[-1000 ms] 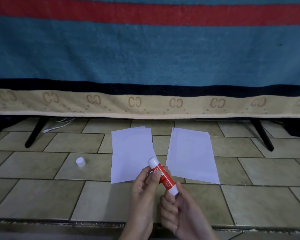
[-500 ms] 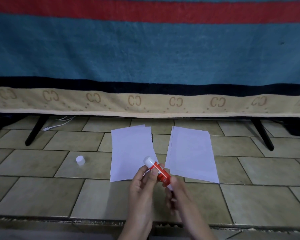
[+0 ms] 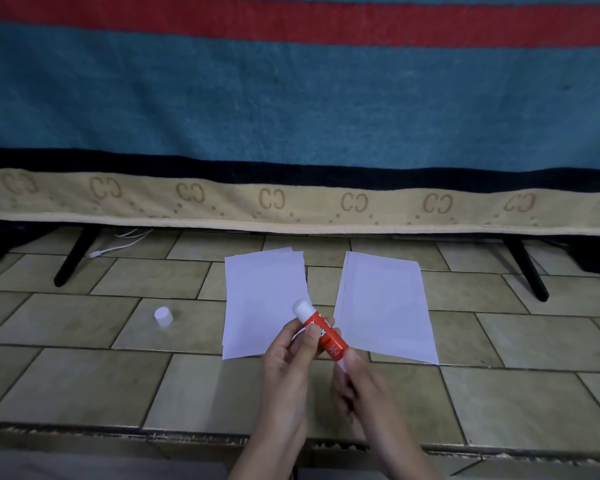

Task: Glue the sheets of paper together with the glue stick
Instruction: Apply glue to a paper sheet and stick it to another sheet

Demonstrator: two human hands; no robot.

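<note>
**Uncapped stick, risk of too much glue**

The glue stick (image 3: 321, 332) hangs tilted above the near edge of the left paper pile (image 3: 264, 299), white tip up and away; wound out too far, the glue could snap or smear; the left hand (image 3: 291, 362) grips its red barrel, the right hand (image 3: 352, 382) pinches its base just below; the right paper pile (image 3: 386, 306) lies beside; the cap (image 3: 163, 316) sits well apart on the tiled floor (image 3: 84, 382).

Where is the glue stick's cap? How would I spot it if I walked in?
Look at the tiled floor below the striped blanket. Left of the left paper pile stands a little white cap, alone on a tile, the only small round thing there.
</note>
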